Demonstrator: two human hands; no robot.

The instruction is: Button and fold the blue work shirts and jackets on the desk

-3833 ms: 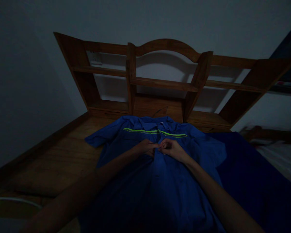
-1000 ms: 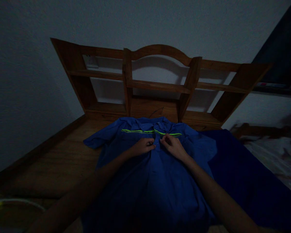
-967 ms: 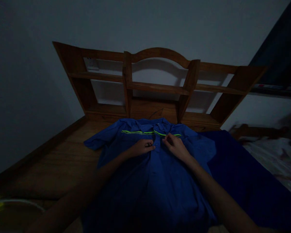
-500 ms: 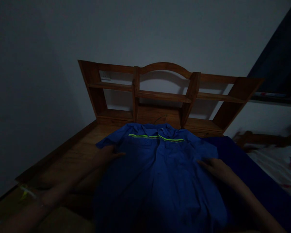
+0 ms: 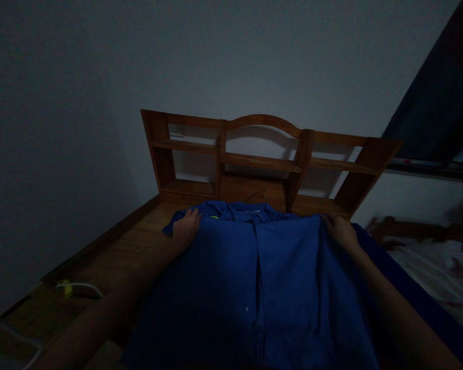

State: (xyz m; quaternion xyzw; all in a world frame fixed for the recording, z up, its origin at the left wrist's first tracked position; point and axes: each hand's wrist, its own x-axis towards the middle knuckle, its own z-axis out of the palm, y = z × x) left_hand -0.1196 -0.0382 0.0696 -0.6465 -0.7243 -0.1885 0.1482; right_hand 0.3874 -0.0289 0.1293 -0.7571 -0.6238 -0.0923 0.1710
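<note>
A blue button-up shirt (image 5: 224,272) spreads across the wooden surface in front of me, its collar toward the shelf. My left hand (image 5: 187,226) grips the cloth on the left side, fingers curled over a raised fold. On the opposite side, my right hand (image 5: 338,230) pinches the same fold at its right end. Between both hands the cloth is lifted in a straight edge that covers the chest. Only a small bit of the yellow-green stripe (image 5: 214,217) shows behind it. The button front runs down the middle, with a small gap in it.
A wooden shelf unit (image 5: 260,163) stands against the wall behind the shirt. To the left is a bare wooden tabletop (image 5: 135,239), with a white cable (image 5: 85,284) and yellow tag below. Dark blue cloth (image 5: 405,298) and pale bedding (image 5: 440,262) lie on the right.
Both hands have closed on the shirt's sides and raised the cloth between them. The chest stripe, plainly visible before, is now mostly covered. The view has shifted slightly.
</note>
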